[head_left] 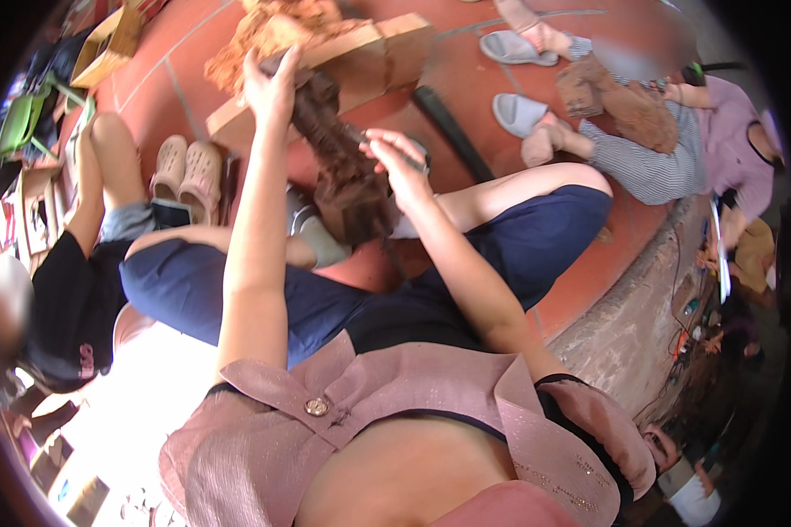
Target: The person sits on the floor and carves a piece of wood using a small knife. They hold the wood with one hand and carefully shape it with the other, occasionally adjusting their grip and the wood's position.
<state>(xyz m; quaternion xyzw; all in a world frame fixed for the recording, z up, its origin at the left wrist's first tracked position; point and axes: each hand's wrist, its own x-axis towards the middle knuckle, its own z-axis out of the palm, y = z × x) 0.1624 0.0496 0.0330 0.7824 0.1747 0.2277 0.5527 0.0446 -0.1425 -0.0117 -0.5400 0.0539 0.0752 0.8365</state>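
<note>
A dark reddish-brown carved wooden figure (330, 140) stands tilted between my crossed legs, its broad base nearest my lap. At its far upper end, my left hand (272, 92) is closed around the top and steadies it. My right hand (402, 167) grips a slim, dark, rod-like tool (413, 162), whose exact kind I cannot make out. The tool's front end lies close to the carving's right side; whether it touches is unclear.
Beyond the carving lie a pale wooden beam (360, 75), a crumpled orange cloth (272, 31) and a dark bar (453, 132) on red tiles. A person at right holds a brown carving (628, 105). Another sits at left near beige clogs (200, 180) and a phone (171, 212).
</note>
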